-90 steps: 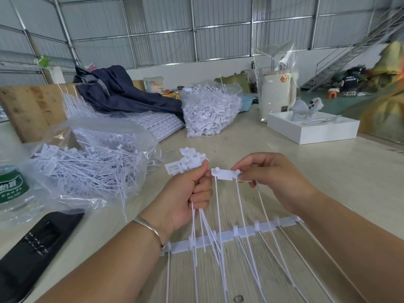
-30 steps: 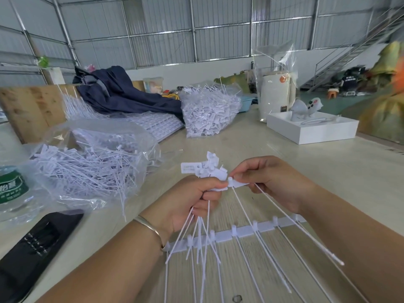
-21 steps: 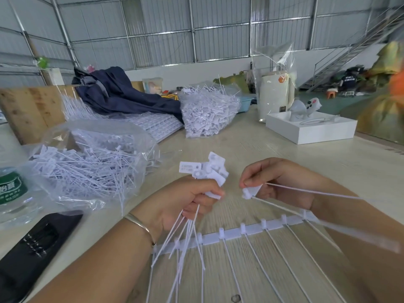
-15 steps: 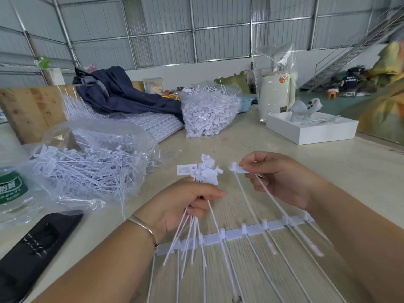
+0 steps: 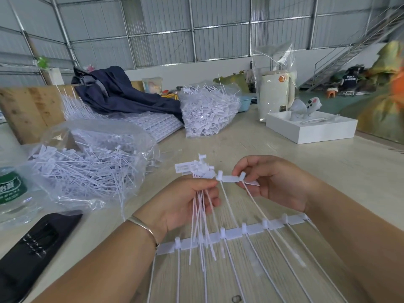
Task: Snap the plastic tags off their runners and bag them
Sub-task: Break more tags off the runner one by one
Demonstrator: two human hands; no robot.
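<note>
1. Plastic tags [image 5: 200,171] are gathered in a bunch in the left hand [image 5: 185,204]; its fingers are curled around the thin white tails, the flat heads stand above the thumb, and the tails hang down below the palm.
2. One more tag [image 5: 227,178] lies level between the two hands. Its left end touches the left thumb tip, and the right hand [image 5: 275,182] pinches its right end between thumb and forefinger, with the other fingers curled loosely.
3. Two thin tails run from this pinched place down toward the runner [image 5: 236,234], a white strip that lies across the wooden table [image 5: 306,162] just below both hands.
4. Several tags are still attached to the runner, and their tails go toward the near edge of the table.
5. To the left of the left hand, a clear plastic bag [image 5: 91,162] lies open and holds many loose tags.
6. Farther back, a second bag [image 5: 207,112] is full of tags, near a dark blue cloth [image 5: 122,95].
7. A thin bracelet [image 5: 144,228] is on the left wrist.
</note>
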